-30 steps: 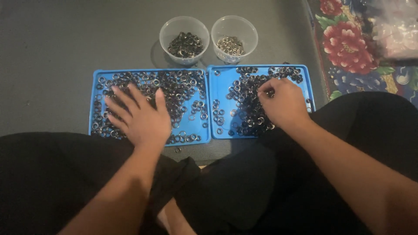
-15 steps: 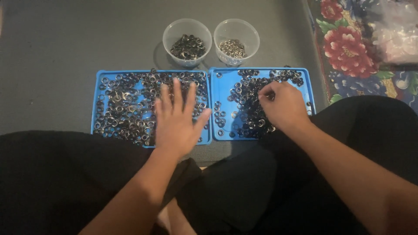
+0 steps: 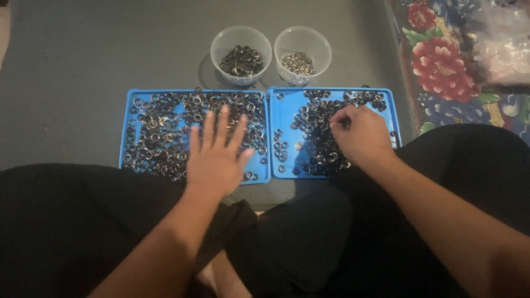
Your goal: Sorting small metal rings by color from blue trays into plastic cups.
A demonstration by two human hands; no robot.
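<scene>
Small metal rings (image 3: 165, 132), dark and silvery, lie scattered across two blue trays set side by side on a grey floor mat (image 3: 83, 55). Left tray (image 3: 128, 127): densely covered with rings over most of its surface. Right tray (image 3: 287, 105): rings gathered mainly in its middle and upper part, with bare blue along its left edge.

Left hand (image 3: 214, 157): flat, palm down, fingers spread and released, resting over the rings at the right part of the left tray; it grasps nothing. Right hand (image 3: 361, 135): curled over the rings in the right tray, thumb and forefinger pinched together at its upper left (whether a ring sits between them cannot be told).

Beyond the trays, touching or just beside their far edges, stand two clear plastic cups. Left cup (image 3: 241, 34) holds dark rings; right cup (image 3: 302, 36) holds paler, silvery ones.

At the right, a floral cloth (image 3: 441, 60) in red, green and blue borders the mat. Dark-clad legs (image 3: 83, 221) fill the foreground.
</scene>
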